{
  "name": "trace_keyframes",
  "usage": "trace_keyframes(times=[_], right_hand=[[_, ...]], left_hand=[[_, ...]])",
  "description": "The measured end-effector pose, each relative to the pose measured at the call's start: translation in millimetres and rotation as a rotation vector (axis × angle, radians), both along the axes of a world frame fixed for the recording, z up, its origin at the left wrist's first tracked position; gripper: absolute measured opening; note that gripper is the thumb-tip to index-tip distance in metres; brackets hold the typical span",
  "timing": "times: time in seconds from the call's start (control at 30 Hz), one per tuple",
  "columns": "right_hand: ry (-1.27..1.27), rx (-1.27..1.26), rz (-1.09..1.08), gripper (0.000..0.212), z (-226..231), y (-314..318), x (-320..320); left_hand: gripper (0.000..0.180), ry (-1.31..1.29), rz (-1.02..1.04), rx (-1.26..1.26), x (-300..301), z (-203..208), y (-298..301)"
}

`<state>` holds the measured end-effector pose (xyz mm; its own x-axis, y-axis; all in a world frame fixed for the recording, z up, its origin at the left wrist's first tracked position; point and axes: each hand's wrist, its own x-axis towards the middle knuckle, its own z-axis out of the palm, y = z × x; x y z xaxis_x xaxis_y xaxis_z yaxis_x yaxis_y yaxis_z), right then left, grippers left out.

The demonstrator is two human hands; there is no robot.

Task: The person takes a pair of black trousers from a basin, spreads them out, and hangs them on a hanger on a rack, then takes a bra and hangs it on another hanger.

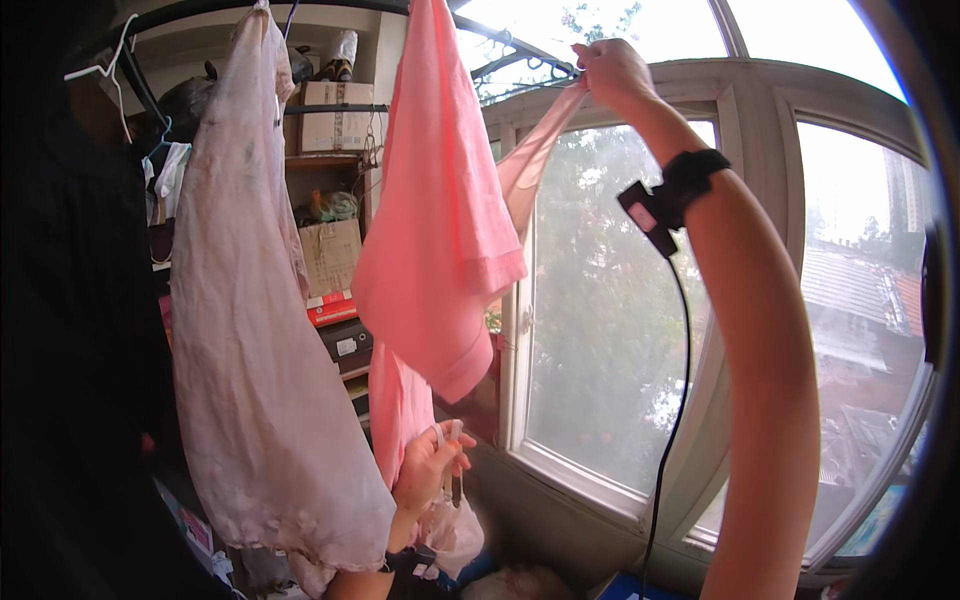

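Note:
My right hand (612, 72) is raised to the end of a dark hanging rack (520, 50), its fingers pinched at the top corner of a pale pink cloth (540, 155). That cloth stretches down behind a bright pink garment (440, 230), which hangs in the middle. Low down, my left hand (425, 472) is closed round the thin straps of a pale pink bra (452, 535), which dangles beside it. To the left hangs a long, pale, sheer garment (250, 330), its lower edge near my left wrist. What exactly my right fingertips grip is partly hidden.
Windows (610, 310) in pale frames stand ahead and to the right. Shelves at the back hold cardboard boxes (332, 255) and a red box (332, 308). A white hanger (115, 75) hangs upper left. From the black band on my right wrist a black cable (683, 380) runs down.

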<state>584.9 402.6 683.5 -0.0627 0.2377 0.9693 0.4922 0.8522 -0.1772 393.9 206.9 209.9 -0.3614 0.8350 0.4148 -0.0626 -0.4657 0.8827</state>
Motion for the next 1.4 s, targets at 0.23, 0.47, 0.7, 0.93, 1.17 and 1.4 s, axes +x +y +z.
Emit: trace_keyframes(times=[0.23,0.47,0.7,0.93,1.17,1.4], right_hand=[[-0.118,-0.069,0.337,0.032,-110.1,-60.6,122.3],[-0.318,-0.572,0.461,0.037,-256.8,-88.7,265.0],[-0.514,-0.951,0.389,0.036,-324.7,-146.5,333.2],[-0.460,-0.937,0.425,0.034,-360.0,-244.7,373.8],[-0.174,-1.183,0.322,0.029,-414.0,-348.1,414.6],[0.273,-1.141,0.107,0.036,-474.2,-409.5,449.4]], left_hand=[[0.029,-0.027,0.074,-0.035,-3.2,-6.7,-5.9],[0.038,-0.081,-0.048,0.076,4.8,-11.2,-6.8],[0.055,0.073,-0.477,0.042,73.7,-0.4,13.4],[0.094,0.400,-0.761,0.066,145.6,33.3,-49.4],[0.070,0.326,-1.342,0.008,222.2,6.9,-95.6],[0.030,0.163,-1.442,-0.232,283.8,-24.5,-138.2]])
